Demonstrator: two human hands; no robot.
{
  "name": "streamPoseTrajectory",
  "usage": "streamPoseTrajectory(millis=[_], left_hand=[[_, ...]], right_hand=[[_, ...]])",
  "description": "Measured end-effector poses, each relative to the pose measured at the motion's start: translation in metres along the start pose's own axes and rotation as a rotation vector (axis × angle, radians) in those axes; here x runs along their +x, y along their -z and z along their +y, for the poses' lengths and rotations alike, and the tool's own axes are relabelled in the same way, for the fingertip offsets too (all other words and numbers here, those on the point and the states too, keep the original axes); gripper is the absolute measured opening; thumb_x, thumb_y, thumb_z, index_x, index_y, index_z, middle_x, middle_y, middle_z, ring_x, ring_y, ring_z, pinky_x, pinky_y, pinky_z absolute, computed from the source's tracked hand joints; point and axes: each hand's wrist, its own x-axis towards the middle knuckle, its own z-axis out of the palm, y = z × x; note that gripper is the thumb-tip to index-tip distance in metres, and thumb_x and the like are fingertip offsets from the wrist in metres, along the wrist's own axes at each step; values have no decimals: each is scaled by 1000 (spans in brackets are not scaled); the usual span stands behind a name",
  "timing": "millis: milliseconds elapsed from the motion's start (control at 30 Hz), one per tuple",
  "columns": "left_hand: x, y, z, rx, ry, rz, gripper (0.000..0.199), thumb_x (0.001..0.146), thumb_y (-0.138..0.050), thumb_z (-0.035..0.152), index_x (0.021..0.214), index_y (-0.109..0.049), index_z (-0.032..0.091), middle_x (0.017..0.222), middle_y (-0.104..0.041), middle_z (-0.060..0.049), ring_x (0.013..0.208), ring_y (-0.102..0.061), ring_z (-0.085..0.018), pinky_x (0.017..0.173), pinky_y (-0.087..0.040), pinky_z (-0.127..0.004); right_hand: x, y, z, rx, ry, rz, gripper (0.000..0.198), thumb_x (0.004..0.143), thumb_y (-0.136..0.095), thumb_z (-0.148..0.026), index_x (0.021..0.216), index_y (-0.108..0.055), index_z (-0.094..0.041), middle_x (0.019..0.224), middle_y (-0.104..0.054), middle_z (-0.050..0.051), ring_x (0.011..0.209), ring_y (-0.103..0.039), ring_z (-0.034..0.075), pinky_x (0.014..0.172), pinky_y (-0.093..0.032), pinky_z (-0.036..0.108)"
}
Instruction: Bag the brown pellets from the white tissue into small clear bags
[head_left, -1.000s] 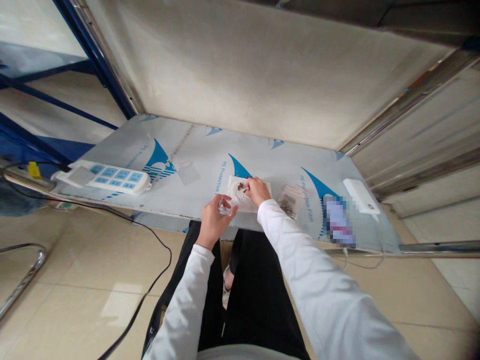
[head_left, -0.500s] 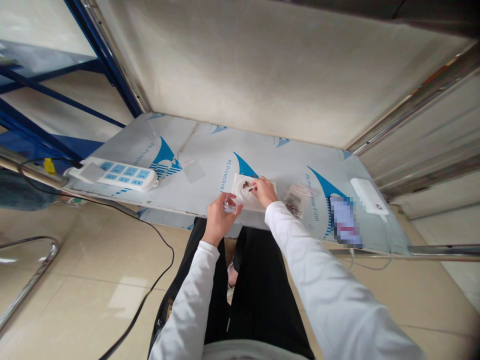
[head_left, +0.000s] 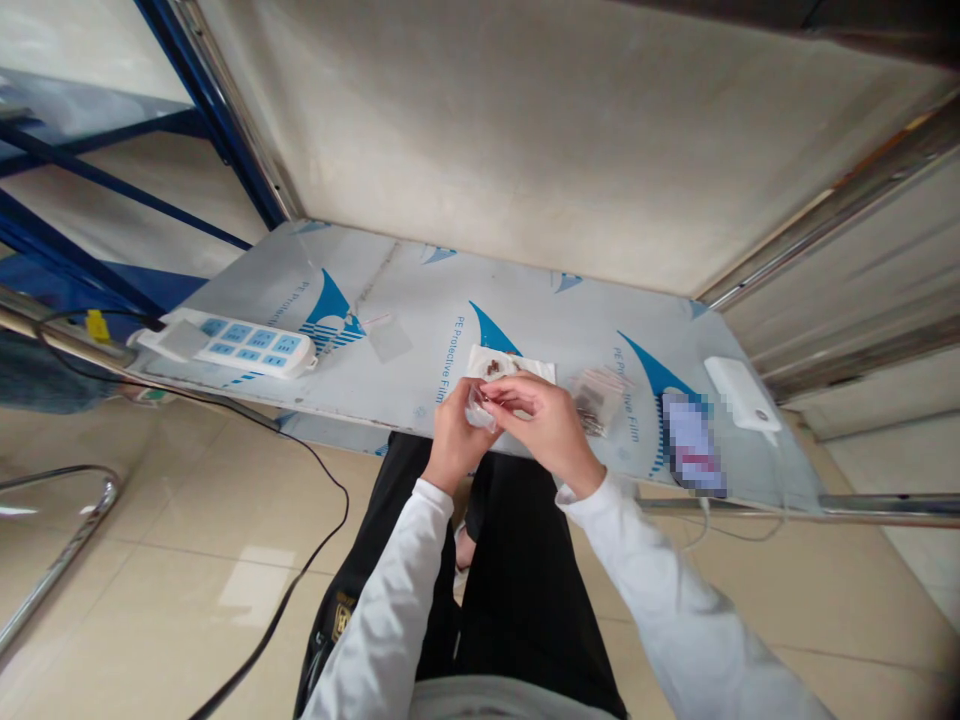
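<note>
My left hand (head_left: 456, 432) is closed around a small clear plastic bag (head_left: 475, 412) near the front edge of the table. The thumb and fingers of my right hand (head_left: 536, 412) are pinched together at the bag's mouth; whatever they hold is too small and hidden to name. Just beyond my hands lies a white paper sheet (head_left: 540, 371), partly covered by my fingers. Small brown pieces (head_left: 493, 367) rest in a little cluster on it. Right of my right hand, a clear zip bag (head_left: 596, 402) with dark metallic-looking small parts lies flat.
The film-covered table (head_left: 420, 290) also bears a white power strip (head_left: 259, 345), a flat clear bag (head_left: 390, 338), a blurred-out phone (head_left: 691, 445) and a white power bank (head_left: 741, 393) with a cable. A black cord (head_left: 330, 480) hangs at the left.
My right hand has moved from the brown pieces on the paper left and nearer to me, to the bag's mouth. My left hand, holding the bag, has shifted slightly right.
</note>
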Motion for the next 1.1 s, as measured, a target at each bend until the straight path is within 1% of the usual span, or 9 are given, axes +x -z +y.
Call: streamPoseTrajectory(millis=[233,533,633,733,800,833,867,967,1100], left_hand=[[-2,-5,11,-86,-5,7,23,69,-64,20,87,-50,20,78,-64,2,68,-62,-13,66,-45,-23],[-3,-5,15,-139,-46,11,25,69,-65,20,90,-52,19,81,-64,1,74,-62,-13,70,-47,-23],[-4,-5,14,-118,-16,12,22,71,-65,23,88,-51,20,78,-63,1,72,-61,-13,70,-47,-23],[-2,-4,11,-79,20,59,22,71,-67,28,85,-51,21,73,-60,2,69,-58,-12,69,-46,-23],[0,-1,7,-57,38,95,22,71,-68,30,83,-51,21,71,-59,3,67,-57,-12,69,-45,-23],[0,0,5,-50,43,107,22,72,-68,31,83,-51,21,71,-59,3,66,-56,-11,69,-45,-23],[1,2,3,-45,44,114,22,73,-67,32,83,-51,21,71,-59,3,66,-56,-11,69,-45,-23],[3,8,-1,-27,49,122,23,73,-67,33,84,-52,21,70,-58,3,66,-56,-11,69,-44,-23],[5,13,-5,-5,71,133,24,73,-68,34,87,-53,21,69,-59,3,67,-56,-11,70,-44,-23]], right_hand=[[-11,5,-28,-261,156,-21,20,83,-60,-12,99,-67,-23,99,-67,3,83,-66,14,76,-55,27],[-17,6,-32,-429,127,-51,27,84,-63,-18,110,-64,-28,101,-72,1,91,-66,20,85,-52,36],[-16,9,-27,-398,141,-83,26,87,-59,-21,110,-65,-32,104,-71,1,96,-65,20,87,-51,36],[-7,19,4,-353,96,23,20,89,-55,-26,106,-66,-27,104,-70,3,94,-65,19,84,-52,34],[6,26,40,-412,2,170,20,89,-54,-26,103,-67,-21,98,-70,6,86,-66,18,79,-52,32],[13,30,60,-487,-71,188,21,86,-55,-24,102,-67,-18,94,-70,7,80,-65,18,75,-52,31],[21,32,78,-589,-143,162,21,84,-57,-20,102,-68,-16,93,-70,8,77,-65,17,75,-52,30],[38,34,119,-751,-186,61,20,77,-61,-12,95,-70,-17,94,-68,8,84,-63,18,84,-48,30],[43,28,130,-786,-166,25,15,79,-60,-14,87,-72,-18,88,-69,7,86,-61,19,84,-46,29]])
